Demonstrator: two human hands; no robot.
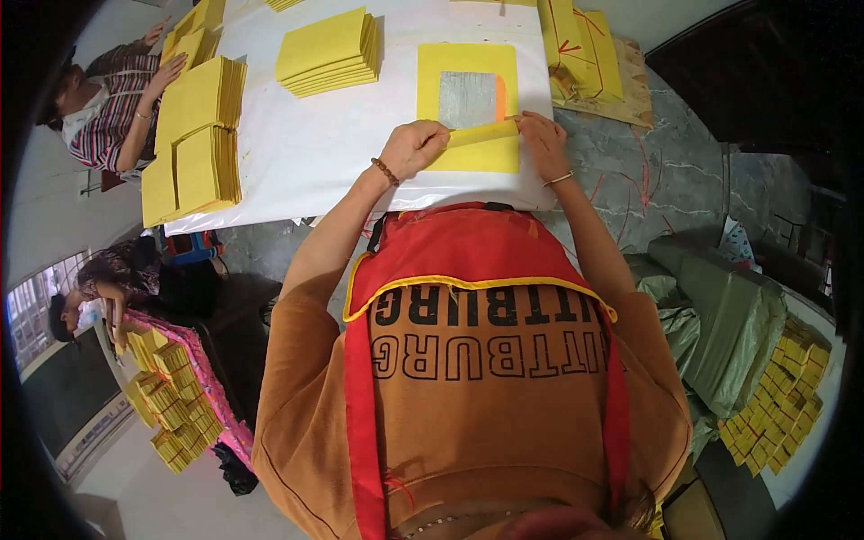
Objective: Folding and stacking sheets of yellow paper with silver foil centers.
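A yellow paper sheet (472,160) lies flat near the front edge of the white-covered table, with a silver foil rectangle (468,97) and an orange band (501,94) on it. Across its lower part runs a narrow folded strip of yellow paper (486,134), its near edge slightly raised. My left hand (416,148) is closed around the strip's left end. At the other end, my right hand (543,144) pinches the strip's corner, the fingertips partly hidden. Whether the strip belongs to the same sheet or a separate one, I cannot tell.
Folded yellow paper stacks stand on the table, one (326,52) beyond my left hand and others (200,94) along the left edge. Tied yellow bundles (585,54) sit on a board at right. One person (112,99) handles stacks at far left; another (112,288) sits behind more bundles.
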